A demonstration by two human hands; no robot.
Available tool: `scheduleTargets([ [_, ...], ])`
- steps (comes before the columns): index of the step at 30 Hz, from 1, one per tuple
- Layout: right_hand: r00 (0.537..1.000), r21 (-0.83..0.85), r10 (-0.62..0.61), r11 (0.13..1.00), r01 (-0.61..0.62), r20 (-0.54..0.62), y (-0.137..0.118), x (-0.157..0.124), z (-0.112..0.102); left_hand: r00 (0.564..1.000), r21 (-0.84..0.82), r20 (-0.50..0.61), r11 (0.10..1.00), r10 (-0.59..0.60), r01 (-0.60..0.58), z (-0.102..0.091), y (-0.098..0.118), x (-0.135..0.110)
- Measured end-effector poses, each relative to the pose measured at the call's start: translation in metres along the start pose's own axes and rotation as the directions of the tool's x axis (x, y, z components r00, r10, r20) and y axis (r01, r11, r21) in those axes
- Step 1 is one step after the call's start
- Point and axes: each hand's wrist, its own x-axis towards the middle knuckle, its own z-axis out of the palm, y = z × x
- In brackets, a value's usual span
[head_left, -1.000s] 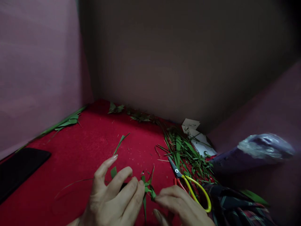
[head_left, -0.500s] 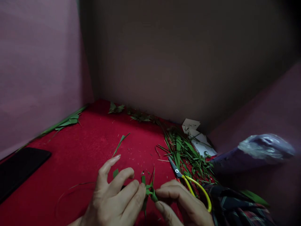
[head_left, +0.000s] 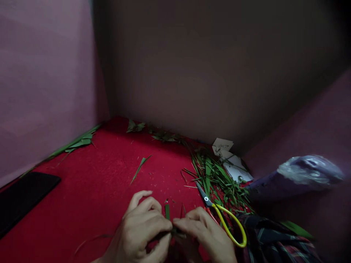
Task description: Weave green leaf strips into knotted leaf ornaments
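At the bottom centre my left hand and my right hand meet, thumbs and fingertips closed together. Pinched between them is a small folded piece of green leaf, mostly hidden by the fingers and dim. Just beyond the fingertips shows a short green leaf strip; whether it joins the held piece I cannot tell. Close to the right hand lie scissors with yellow handles, blades pointing away to the left. A thin brownish strand trails left of the left hand.
A heap of cut leaf strips covers the right side of the red surface. White papers and a plastic-wrapped purple object lie beyond. A black flat object sits left; a dark wall stands behind.
Both hands have drawn together over the leaf piece, covering more of it. The left hand's raised fingers have curled down. The scissors stay in place.
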Motion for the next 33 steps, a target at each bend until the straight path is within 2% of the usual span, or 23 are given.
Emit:
scheduleTargets([
  [6,0.993,0.090,0.088,0.993,-0.080,-0.085,-0.007,0.003,-0.001,0.985,-0.199,-0.006,0.965,-0.175,0.170,-0.001,-0.002,0.003],
  [9,0.991,0.189,0.135,0.973,-0.129,-0.019,-0.007,0.003,-0.001,0.982,-0.185,-0.031,0.966,-0.189,0.180,-0.003,-0.002,0.004],
  [11,0.977,0.258,0.201,0.943,-0.211,0.063,-0.007,0.001,0.002,0.991,-0.120,-0.023,0.985,-0.131,0.128,-0.004,-0.001,0.005],
  [13,0.946,0.295,0.302,0.899,-0.324,0.121,-0.006,-0.002,0.007,0.999,-0.056,-0.005,0.997,-0.050,0.050,-0.004,0.000,0.006],
  [15,0.892,0.342,0.424,0.824,-0.451,0.155,-0.006,-0.006,0.014,1.000,-0.033,0.013,0.999,0.015,-0.014,-0.004,0.001,0.006],
  [17,0.829,0.401,0.530,0.730,-0.553,0.179,-0.005,-0.011,0.020,0.999,-0.045,0.018,0.998,0.041,-0.040,-0.005,0.002,0.007],
  [18,0.813,0.411,0.551,0.708,-0.574,0.186,-0.005,-0.012,0.022,0.999,-0.058,0.023,0.998,0.041,-0.039,-0.005,0.002,0.007],
  [19,0.819,0.397,0.545,0.722,-0.567,0.178,-0.004,-0.013,0.023,0.999,-0.072,0.030,0.997,0.032,-0.029,-0.005,0.002,0.007],
  [21,0.871,0.306,0.474,0.816,-0.490,0.132,-0.004,-0.012,0.022,1.000,-0.100,0.025,0.995,0.012,-0.009,-0.005,0.002,0.007],
  [24,0.960,0.104,0.274,0.955,-0.279,0.058,-0.004,-0.006,0.015,1.000,-0.117,0.013,0.993,0.002,-0.001,-0.007,0.003,0.008],
  [26,0.992,-0.014,0.121,0.993,-0.120,0.031,-0.002,-0.002,0.010,1.000,-0.101,0.013,0.995,0.020,-0.019,-0.009,0.004,0.010],
  [29,0.997,-0.171,-0.064,0.983,0.072,0.052,0.004,0.001,0.006,0.997,-0.057,0.017,0.996,0.075,-0.074,-0.012,0.006,0.013],
  [33,0.980,-0.320,-0.144,0.930,0.182,0.141,0.010,0.000,0.003,0.992,0.024,0.000,0.991,0.130,-0.130,-0.017,0.007,0.016],
])
